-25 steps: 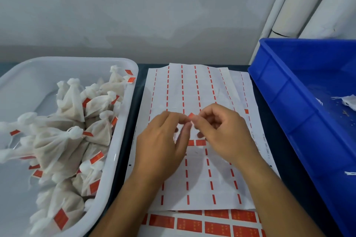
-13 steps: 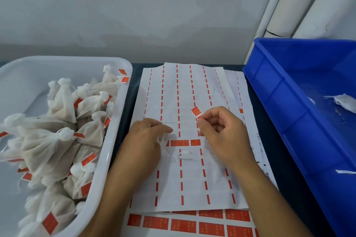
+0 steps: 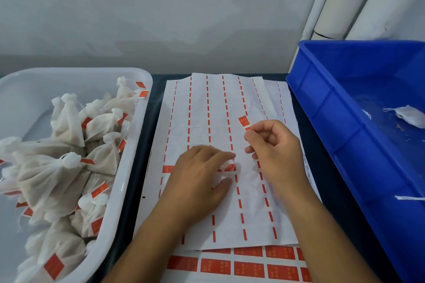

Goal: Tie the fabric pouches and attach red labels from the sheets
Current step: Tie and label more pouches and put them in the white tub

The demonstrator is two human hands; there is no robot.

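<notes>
Since a second ago the hands have parted: the right hand (image 3: pixel 273 147) pinches a small red rectangular label (image 3: pixel 244 121) at its lower end, long axis tilted up and leftward, print too small to read. Left hand (image 3: pixel 200 177) rests palm down on the white peeled backing sheet (image 3: pixel 200 108), fingers curled about a white string (image 3: pixel 230 165). Left of it sits a white plastic tub (image 3: pixel 128 167) of tied, labelled fabric pouches (image 3: pixel 55 172).

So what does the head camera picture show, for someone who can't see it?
A right hand pinches a small red label above a mostly peeled label sheet, while the left hand rests on the sheet. A white tub of tied, labelled pouches sits left; a blue bin sits right.
</notes>
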